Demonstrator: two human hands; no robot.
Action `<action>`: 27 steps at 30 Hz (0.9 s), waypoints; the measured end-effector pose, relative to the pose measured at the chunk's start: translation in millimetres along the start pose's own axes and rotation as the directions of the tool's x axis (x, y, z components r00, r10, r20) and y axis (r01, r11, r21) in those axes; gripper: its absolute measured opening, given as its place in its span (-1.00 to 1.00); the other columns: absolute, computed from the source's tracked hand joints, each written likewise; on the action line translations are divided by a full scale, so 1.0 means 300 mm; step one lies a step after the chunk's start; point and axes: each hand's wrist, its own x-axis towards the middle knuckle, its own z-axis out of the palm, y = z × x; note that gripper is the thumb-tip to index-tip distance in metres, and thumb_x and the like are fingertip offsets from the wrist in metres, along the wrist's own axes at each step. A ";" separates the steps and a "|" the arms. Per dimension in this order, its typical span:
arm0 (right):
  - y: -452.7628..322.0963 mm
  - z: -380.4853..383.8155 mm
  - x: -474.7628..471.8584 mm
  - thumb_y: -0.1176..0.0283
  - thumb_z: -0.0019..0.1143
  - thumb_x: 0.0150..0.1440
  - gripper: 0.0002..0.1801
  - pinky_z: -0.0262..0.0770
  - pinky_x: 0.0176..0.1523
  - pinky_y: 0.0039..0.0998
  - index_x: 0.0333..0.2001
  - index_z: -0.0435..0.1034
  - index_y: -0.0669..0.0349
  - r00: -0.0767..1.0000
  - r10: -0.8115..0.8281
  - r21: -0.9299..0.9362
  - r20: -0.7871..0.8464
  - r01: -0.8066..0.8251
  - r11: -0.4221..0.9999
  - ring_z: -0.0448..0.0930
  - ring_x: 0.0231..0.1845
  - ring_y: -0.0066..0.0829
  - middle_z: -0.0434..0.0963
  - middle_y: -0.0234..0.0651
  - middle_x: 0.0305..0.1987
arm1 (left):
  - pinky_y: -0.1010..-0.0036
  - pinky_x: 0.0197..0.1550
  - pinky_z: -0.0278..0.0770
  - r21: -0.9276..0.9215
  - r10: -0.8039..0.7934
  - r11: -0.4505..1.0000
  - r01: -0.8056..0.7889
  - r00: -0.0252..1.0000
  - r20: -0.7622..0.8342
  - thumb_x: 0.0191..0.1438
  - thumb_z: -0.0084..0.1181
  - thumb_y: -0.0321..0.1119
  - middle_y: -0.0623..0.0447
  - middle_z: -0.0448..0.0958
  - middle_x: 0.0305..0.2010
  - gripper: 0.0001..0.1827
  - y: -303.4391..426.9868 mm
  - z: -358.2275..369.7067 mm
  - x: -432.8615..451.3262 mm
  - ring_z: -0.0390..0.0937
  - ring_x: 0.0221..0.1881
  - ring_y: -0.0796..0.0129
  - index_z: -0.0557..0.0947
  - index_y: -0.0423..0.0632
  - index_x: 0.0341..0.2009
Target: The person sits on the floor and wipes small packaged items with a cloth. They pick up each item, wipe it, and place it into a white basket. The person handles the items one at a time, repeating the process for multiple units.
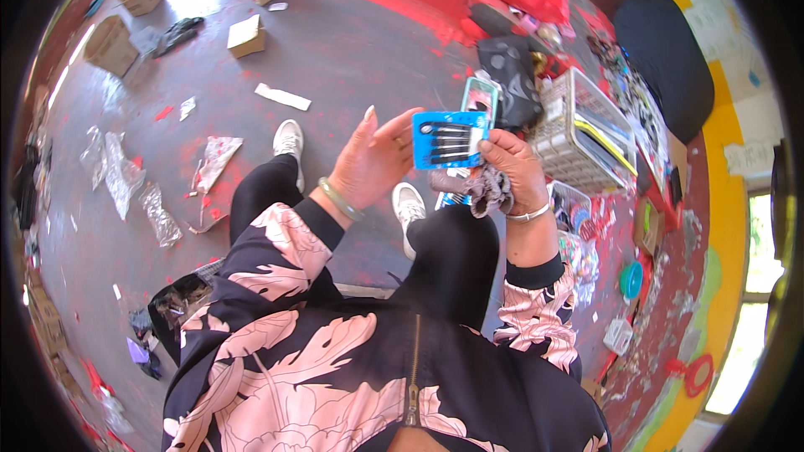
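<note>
My right hand (512,166) holds a blue card pack (447,140) by its right edge; several slim black tools show in it. A crumpled grey-brown cloth (487,190) hangs below the pack at the same hand. Just left of the pack is my left hand (377,154), palm turned towards it and fingers apart; whether a fingertip touches the pack's edge I cannot tell. A mint-green framed case (480,99) shows behind the pack's upper right. Part of another blue pack (453,199) is visible below the cloth.
A pale plastic basket (581,157) with flat items stands at the right, beside a black bag (510,81). Cardboard boxes (246,36), clear plastic wrappers (122,169) and a white strip (282,96) lie on the grey floor. A teal bowl (630,280) sits at the far right.
</note>
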 end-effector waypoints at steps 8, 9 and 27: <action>0.072 0.078 0.145 0.40 0.04 0.15 -0.78 0.42 -0.33 -0.65 -0.22 0.44 0.35 0.976 -0.169 -0.418 -0.139 0.096 0.903 0.51 -0.41 -0.67 0.53 -0.38 -0.35 | 0.25 0.18 0.25 0.000 0.025 1.000 -0.025 0.997 -0.072 0.25 -0.26 -0.15 -0.12 0.40 0.07 -0.52 0.067 -0.026 -0.022 0.38 0.08 0.15 0.30 -0.22 0.14; 0.063 0.075 0.151 0.39 0.03 0.16 -0.78 0.43 -0.33 -0.65 -0.22 0.45 0.35 0.946 -0.238 -0.452 -0.220 0.118 0.884 0.51 -0.41 -0.67 0.53 -0.37 -0.35 | 0.25 0.18 0.25 0.003 0.035 0.999 -0.035 0.995 -0.092 0.25 -0.26 -0.15 -0.11 0.40 0.06 -0.52 0.067 -0.029 -0.027 0.39 0.07 0.16 0.31 -0.22 0.14; 0.209 0.343 0.220 0.46 -0.03 0.08 -0.68 0.33 0.11 -0.14 -0.11 0.38 0.45 0.577 -0.648 -0.798 0.497 0.597 -0.080 0.43 0.00 0.03 0.44 0.09 -0.07 | 0.25 0.19 0.21 -0.085 0.120 0.987 -0.140 0.971 -0.206 0.25 -0.33 -0.05 -0.03 0.39 0.05 -0.55 0.062 0.005 -0.043 0.34 0.09 0.22 0.38 -0.11 0.04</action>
